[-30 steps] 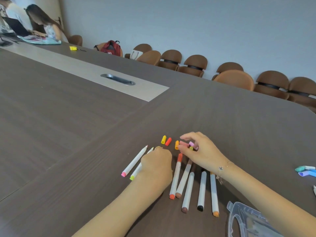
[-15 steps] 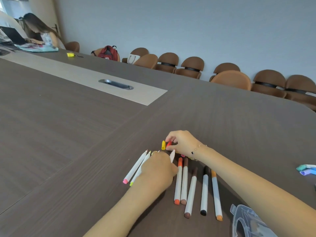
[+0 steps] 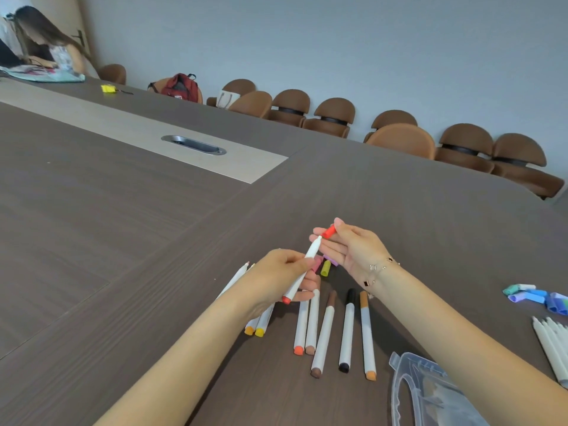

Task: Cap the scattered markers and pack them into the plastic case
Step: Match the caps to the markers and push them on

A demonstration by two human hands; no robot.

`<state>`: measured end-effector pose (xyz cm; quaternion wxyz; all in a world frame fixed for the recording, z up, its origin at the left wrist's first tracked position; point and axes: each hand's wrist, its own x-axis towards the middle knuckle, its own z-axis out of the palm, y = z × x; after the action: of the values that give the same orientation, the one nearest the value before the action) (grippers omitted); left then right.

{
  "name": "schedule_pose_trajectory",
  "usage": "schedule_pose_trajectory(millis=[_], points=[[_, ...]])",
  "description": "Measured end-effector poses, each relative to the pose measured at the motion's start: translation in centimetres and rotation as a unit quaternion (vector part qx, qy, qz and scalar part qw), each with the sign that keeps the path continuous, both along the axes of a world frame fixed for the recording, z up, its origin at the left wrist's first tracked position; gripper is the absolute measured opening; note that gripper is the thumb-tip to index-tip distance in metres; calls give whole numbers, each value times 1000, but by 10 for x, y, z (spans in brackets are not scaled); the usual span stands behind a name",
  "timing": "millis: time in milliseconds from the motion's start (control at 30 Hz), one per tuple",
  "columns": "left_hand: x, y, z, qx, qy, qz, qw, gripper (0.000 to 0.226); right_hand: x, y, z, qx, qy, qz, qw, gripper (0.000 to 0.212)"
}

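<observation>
left hand: fingers wrapped round a white marker with a red end, tip pointing up and away, lifted off the bench

right hand: pinching the red cap between thumb and forefinger, the rest of the fingers loosely spread. The cap sits right at the marker tip, just not on yet as far as I can tell

step in hand: looks like the red one is about to get capped, just needs lining up and a push

plastic case: clear, lying on the bench at the near edge, under the right forearm. Can't make out any markers inside it, so I'd say packing hasn't started

beside the case, toward the left hand: a row of five markers lying flat. The brown, black and orange ones seem to have caps on; the far ends of the other two are hidden by the hand

further from the case, under the left wrist: a yellow-ended and an orange-ended marker, plus a couple more poking out past the hand, uncapped I think

loose caps: yellow-green, pink and purple ones lying below the hands, beyond the row from the case

other side of the case: a pile of blue/teal/purple caps and a bunch of white uncapped markers at the picture's edge

how far along: early-ish imo. A few capped, loads of caps left, nothing in the case yet
</observation>
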<state>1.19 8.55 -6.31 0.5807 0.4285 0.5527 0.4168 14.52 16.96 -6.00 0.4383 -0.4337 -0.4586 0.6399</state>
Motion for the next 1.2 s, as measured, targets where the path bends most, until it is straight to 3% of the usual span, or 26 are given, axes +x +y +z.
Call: schedule_pose_trajectory(millis=[267, 467, 767, 833, 933, 1000, 1067, 1133, 1200], points=[[3, 1, -1, 1, 24, 1, 1000, 18, 0, -3, -2, 59, -87, 41, 994, 25], [7, 1, -2, 5, 24, 8, 1000, 19, 2, -7, 1, 161, -205, 63, 963, 17], [2, 1, 1, -33, -74, 32, 996, 22, -5, -17, -4, 171, -153, 39, 972, 17], [-1, 0, 3, -17, -26, 23, 999, 24, -6, -18, -5, 172, -159, 38, 971, 16], [-12, 1, 9, 43, 138, 25, 989, 34, -4, -17, -1, 181, -156, 21, 971, 16], [-28, 3, 8, 92, 287, 86, 950, 42, -1, -19, 0, 187, -156, 11, 970, 13], [-41, 2, 5, 116, 412, 101, 898, 33, 2, -24, -6, 193, -190, 41, 962, 12], [-41, -1, 3, 91, 461, 36, 882, 18, 3, -31, -18, 199, -226, 111, 947, 12], [-31, -2, -4, 43, 490, -30, 870, 19, 2, -35, -31, 229, -289, 157, 916, 14]])
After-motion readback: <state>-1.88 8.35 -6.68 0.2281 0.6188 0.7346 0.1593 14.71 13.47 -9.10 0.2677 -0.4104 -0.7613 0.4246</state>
